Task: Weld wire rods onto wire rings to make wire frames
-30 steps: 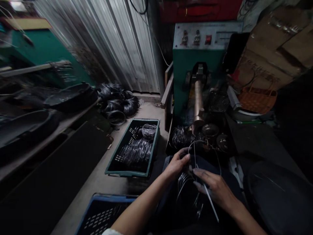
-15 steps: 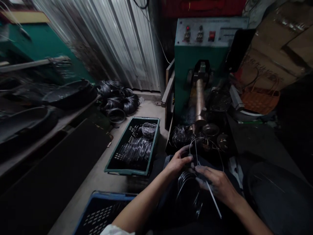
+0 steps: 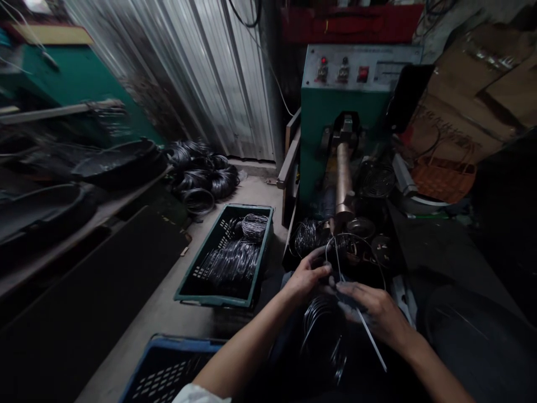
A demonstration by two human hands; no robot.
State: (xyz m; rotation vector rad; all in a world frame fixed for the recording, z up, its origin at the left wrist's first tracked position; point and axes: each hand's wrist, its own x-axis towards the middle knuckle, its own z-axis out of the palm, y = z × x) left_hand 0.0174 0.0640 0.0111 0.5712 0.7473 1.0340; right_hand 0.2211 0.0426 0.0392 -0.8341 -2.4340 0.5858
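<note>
My left hand (image 3: 308, 274) pinches the near side of a thin bent wire loop (image 3: 377, 258) below the machine's metal arm. Facing it, my right hand (image 3: 373, 308) is closed on the same wire, and a straight pale end (image 3: 372, 341) sticks out below its fingers toward the lower right. The loop's top reaches the tip of the machine arm (image 3: 343, 179); contact there is too dark to tell. A bundle of curved wires (image 3: 319, 316) lies on my lap under both hands.
A green crate (image 3: 180, 285) with wire pieces stands left of my hands, a blue crate (image 3: 146, 358) nearer. Wire coils (image 3: 201, 173) lie by the metal wall. The green machine (image 3: 314, 106) stands ahead; an orange basket (image 3: 444, 179) is right of it.
The view has tilted up slightly, so the machine and crates sit lower in the picture. Both hands keep nearly the same hold on the wire.
</note>
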